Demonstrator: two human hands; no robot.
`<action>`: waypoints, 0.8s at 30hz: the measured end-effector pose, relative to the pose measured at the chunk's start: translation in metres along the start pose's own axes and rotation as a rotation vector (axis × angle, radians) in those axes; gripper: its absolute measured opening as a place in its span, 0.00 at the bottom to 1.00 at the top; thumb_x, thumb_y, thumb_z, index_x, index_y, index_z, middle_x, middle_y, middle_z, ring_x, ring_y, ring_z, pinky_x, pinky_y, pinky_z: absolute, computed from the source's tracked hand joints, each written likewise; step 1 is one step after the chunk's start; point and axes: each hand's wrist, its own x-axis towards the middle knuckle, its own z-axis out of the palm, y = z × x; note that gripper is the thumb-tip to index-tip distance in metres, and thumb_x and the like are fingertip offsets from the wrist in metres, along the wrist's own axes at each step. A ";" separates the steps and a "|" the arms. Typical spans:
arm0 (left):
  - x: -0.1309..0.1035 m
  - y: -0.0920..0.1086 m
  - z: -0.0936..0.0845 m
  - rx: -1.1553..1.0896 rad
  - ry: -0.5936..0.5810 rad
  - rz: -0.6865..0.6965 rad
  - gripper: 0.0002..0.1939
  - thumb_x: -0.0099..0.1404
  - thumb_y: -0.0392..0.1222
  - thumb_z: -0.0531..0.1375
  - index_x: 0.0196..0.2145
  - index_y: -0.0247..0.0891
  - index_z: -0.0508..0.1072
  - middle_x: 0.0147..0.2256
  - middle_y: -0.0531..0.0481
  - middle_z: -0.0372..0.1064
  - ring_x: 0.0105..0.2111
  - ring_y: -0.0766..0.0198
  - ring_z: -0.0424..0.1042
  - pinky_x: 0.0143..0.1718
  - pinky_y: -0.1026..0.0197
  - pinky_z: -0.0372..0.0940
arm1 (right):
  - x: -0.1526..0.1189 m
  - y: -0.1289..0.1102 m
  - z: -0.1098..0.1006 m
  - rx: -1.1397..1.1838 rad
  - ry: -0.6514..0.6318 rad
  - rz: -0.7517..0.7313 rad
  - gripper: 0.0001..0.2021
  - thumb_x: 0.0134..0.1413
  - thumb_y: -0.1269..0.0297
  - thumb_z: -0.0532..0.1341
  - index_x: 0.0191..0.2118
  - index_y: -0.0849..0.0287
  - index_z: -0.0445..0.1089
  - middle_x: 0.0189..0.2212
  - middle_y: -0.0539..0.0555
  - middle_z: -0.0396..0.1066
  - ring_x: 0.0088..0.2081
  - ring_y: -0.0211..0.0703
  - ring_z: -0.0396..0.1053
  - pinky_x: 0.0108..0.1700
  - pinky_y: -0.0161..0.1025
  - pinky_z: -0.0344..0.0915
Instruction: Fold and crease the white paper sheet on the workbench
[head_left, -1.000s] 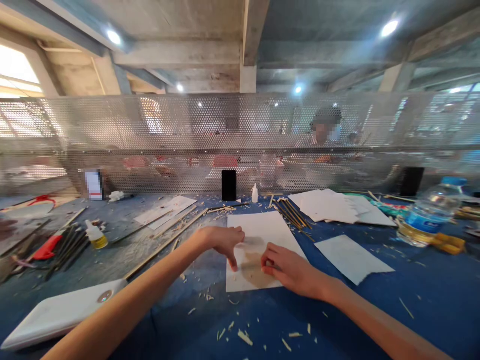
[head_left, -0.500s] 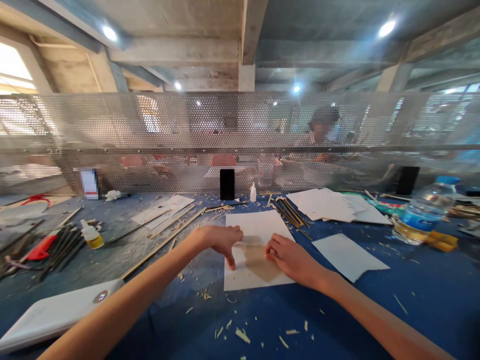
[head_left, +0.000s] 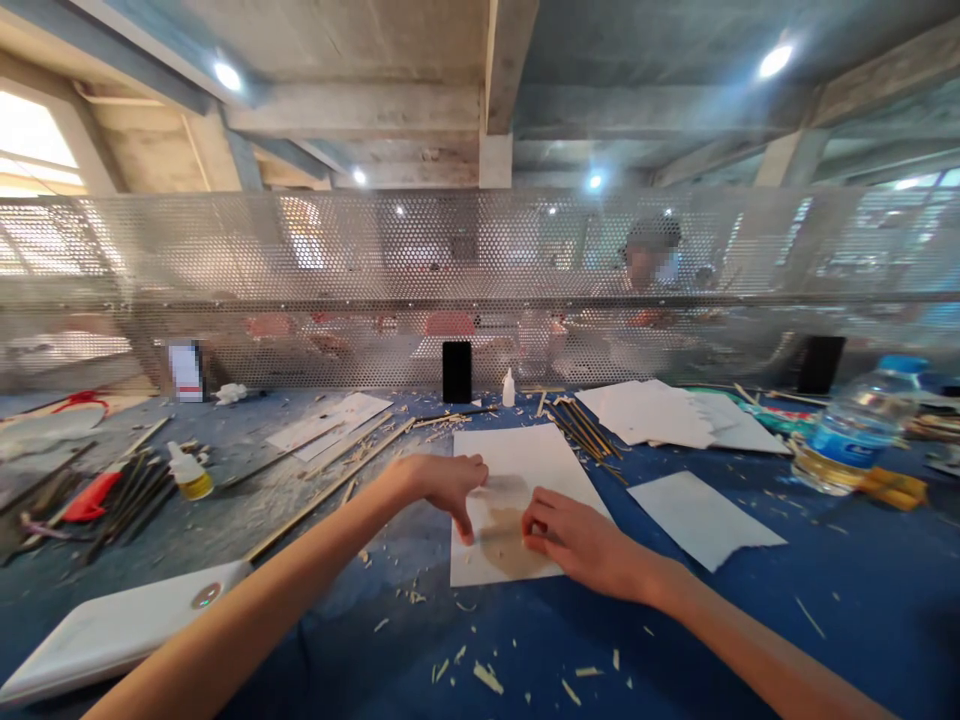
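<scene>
A white sheet [head_left: 510, 450] of paper or thin card lies in front of me on the blue tabletop. My left hand [head_left: 450, 488] rests on its left side, thumb and fingers spread apart, with nothing in its grasp. Over the lower right part of the sheet is my right hand [head_left: 574, 535], its fingers curled and pinched together. Whatever is between those fingertips, if anything, is too small to tell. Shadows of the hands fall on the sheet between them.
Stick bundles lie behind the sheet [head_left: 586, 428] and at left by a glue bottle [head_left: 191, 472]. A power bank [head_left: 124, 622] is near left, a torn white sheet [head_left: 701, 515] and water bottle [head_left: 855, 435] at right. A dark phone [head_left: 456, 372] stands by the perforated screen [head_left: 352, 260]. Wood shavings are scattered about.
My right hand has moved slightly toward me and left across the sheet, its fingers still curled. My left hand stays spread in the same place on the paper.
</scene>
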 end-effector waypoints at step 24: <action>0.002 -0.004 0.003 -0.050 0.015 -0.007 0.39 0.44 0.59 0.71 0.49 0.37 0.67 0.51 0.39 0.65 0.48 0.46 0.67 0.45 0.55 0.65 | -0.001 0.004 -0.006 -0.015 0.043 0.046 0.07 0.64 0.67 0.54 0.38 0.58 0.69 0.39 0.55 0.66 0.41 0.44 0.67 0.45 0.40 0.64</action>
